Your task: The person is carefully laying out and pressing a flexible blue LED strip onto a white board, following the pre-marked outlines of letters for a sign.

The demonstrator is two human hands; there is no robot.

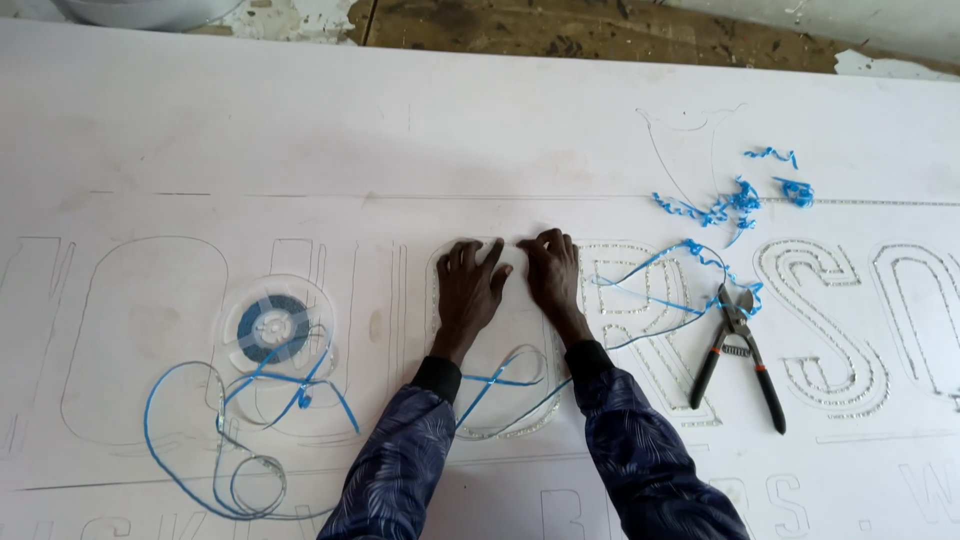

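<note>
My left hand [469,287] and my right hand [552,270] lie flat, fingers spread, on the white sign board [300,140], at the top of a rounded letter outline cut in it. Their fingertips press a clear light strip [505,425] into that letter's groove near the top curve. The strip loops down around the letter between my forearms, with blue backing tape [500,380] peeling off it. Neither hand grips a tool.
A clear reel of strip [270,328] lies to the left, with loose blue tape and strip coiled below it [235,480]. Pliers with black and orange handles [740,355] lie to the right. Blue tape scraps [735,200] sit further back. Bare worn floor [600,30] lies beyond the board.
</note>
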